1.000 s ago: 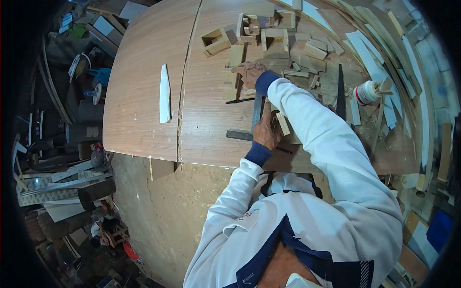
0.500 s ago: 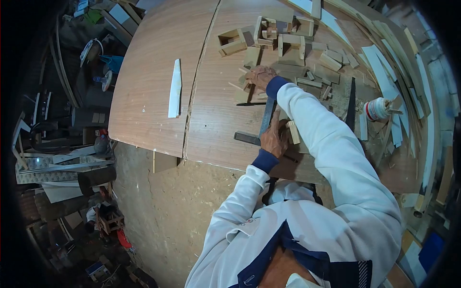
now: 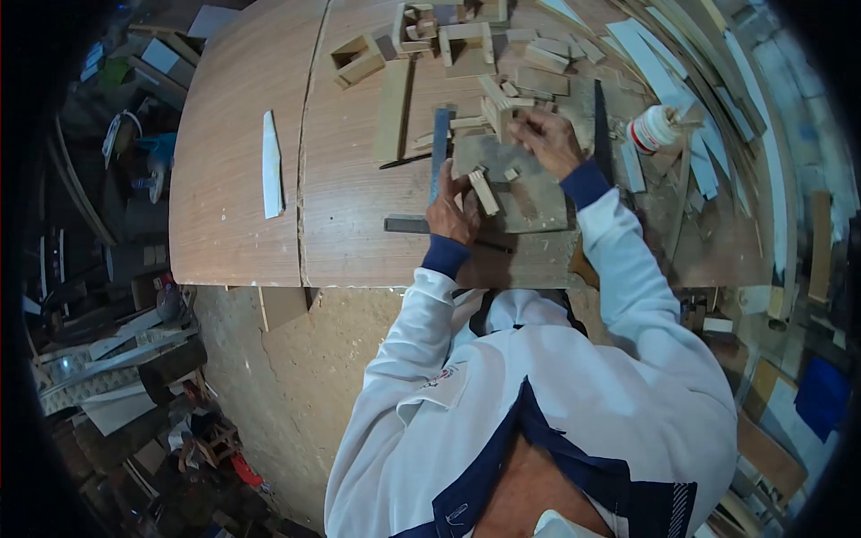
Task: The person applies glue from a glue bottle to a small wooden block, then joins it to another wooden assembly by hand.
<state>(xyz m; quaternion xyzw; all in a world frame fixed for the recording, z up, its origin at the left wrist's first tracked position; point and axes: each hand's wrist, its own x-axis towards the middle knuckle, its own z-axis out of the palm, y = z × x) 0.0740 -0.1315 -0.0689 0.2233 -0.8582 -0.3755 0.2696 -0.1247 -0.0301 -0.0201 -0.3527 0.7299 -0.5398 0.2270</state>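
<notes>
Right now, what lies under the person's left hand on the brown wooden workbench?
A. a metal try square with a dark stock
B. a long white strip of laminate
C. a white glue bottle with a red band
A: the left hand presses on the metal try square, whose blade runs away across the workbench.

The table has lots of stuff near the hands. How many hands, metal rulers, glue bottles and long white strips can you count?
Hands: 2, the left hand and the right hand
Metal square ruler: 1
Glue bottle: 1
White strip lying alone on the left board: 1
Total: 5
</notes>
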